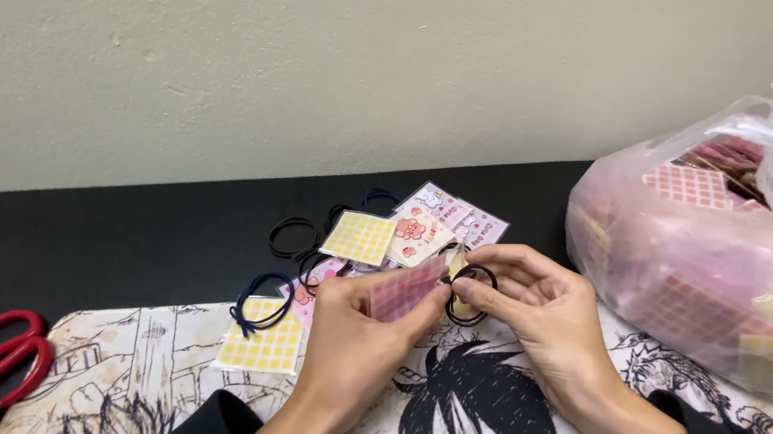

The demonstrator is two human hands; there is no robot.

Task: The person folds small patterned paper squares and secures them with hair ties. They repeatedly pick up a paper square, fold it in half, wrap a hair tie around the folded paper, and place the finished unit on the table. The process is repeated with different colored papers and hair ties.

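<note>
Two hands working: left hand fingers pinching one pink card, right hand fingers gripping one black hair tie; two yellow cards lying far-left on the desk.

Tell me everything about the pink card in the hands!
The pink card is a small square checked with paler pink lines, like thin paper in a shiny sleeve. The left hand pinches it tilted above the cartoon mat. The right hand holds a black hair tie at its right edge.
</note>
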